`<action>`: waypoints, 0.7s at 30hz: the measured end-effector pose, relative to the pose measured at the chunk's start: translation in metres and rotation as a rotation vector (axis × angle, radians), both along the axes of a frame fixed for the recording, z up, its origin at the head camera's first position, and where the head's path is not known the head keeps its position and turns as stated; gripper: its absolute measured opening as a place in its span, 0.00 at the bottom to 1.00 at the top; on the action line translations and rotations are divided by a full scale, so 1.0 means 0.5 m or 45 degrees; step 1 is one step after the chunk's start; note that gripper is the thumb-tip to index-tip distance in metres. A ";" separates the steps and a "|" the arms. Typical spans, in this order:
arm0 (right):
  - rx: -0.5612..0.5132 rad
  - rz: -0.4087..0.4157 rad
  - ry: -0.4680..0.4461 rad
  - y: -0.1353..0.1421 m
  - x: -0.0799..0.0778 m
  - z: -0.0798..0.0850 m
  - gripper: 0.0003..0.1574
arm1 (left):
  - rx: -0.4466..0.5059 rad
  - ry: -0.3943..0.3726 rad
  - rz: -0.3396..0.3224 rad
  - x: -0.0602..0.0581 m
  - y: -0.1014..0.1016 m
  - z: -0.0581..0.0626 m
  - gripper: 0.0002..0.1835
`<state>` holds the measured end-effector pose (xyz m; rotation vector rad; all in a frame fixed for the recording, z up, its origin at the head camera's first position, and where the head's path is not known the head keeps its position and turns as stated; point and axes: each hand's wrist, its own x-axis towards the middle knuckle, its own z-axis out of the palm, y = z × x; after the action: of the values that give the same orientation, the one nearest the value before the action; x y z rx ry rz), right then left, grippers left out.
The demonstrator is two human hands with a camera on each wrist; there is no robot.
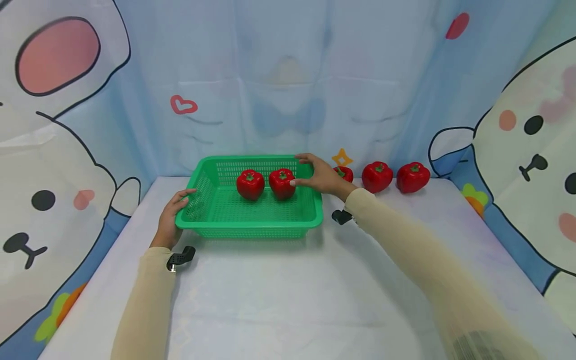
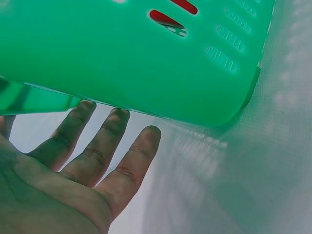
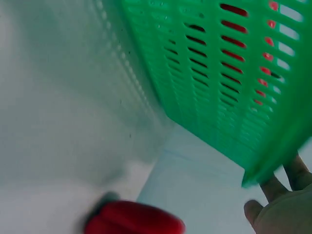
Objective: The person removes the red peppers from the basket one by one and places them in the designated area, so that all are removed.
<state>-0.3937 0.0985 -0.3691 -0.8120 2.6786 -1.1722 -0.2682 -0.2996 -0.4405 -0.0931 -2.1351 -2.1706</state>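
Observation:
A green plastic basket (image 1: 252,225) stands on the table, with a red bell pepper (image 1: 250,185) and a second red bell pepper (image 1: 282,183) inside, side by side. My left hand (image 1: 170,220) touches the basket's left rim; in the left wrist view its fingers (image 2: 124,170) are fairly straight, tips near or against the rim's edge. My right hand (image 1: 325,176) reaches over the right rim with fingers spread. Its thumb is beside the second pepper; whether they touch, I cannot tell. In the right wrist view fingertips (image 3: 253,210) show beyond the rim.
Right of the basket, along the back of the white table (image 1: 279,300), lie a partly hidden red bell pepper (image 1: 344,173), another bell pepper (image 1: 377,177) and a third pepper (image 1: 413,177). A light blue cartoon-print curtain (image 1: 288,60) hangs behind.

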 end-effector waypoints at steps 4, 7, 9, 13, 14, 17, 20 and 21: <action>0.067 -0.004 0.021 -0.014 -0.011 -0.018 0.52 | 0.006 -0.002 -0.011 -0.001 0.003 0.000 0.22; 0.196 -0.025 0.085 -0.024 -0.019 -0.023 0.53 | 0.024 -0.002 -0.002 -0.001 0.003 0.002 0.21; 0.298 -0.039 0.132 -0.031 -0.023 -0.022 0.53 | 0.029 -0.006 0.004 -0.001 0.002 0.003 0.20; 0.482 -0.055 0.234 -0.048 -0.033 -0.018 0.54 | 0.044 -0.015 0.001 -0.001 -0.001 0.005 0.19; 0.517 -0.055 0.264 -0.053 -0.035 -0.017 0.53 | 0.044 -0.016 -0.001 -0.001 -0.001 0.005 0.19; 0.585 -0.052 0.349 -0.065 -0.040 -0.016 0.50 | 0.037 -0.010 -0.001 0.000 -0.002 0.004 0.20; 0.630 -0.035 0.380 -0.073 -0.040 -0.016 0.48 | 0.024 0.006 -0.007 0.001 -0.003 0.001 0.21; 0.650 -0.029 0.382 -0.075 -0.039 -0.016 0.48 | 0.024 0.013 -0.012 0.001 -0.003 0.000 0.21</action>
<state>-0.4130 0.0612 -0.3771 -0.9180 3.0189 -0.3433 -0.2678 -0.3013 -0.4405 -0.1124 -2.1128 -2.1898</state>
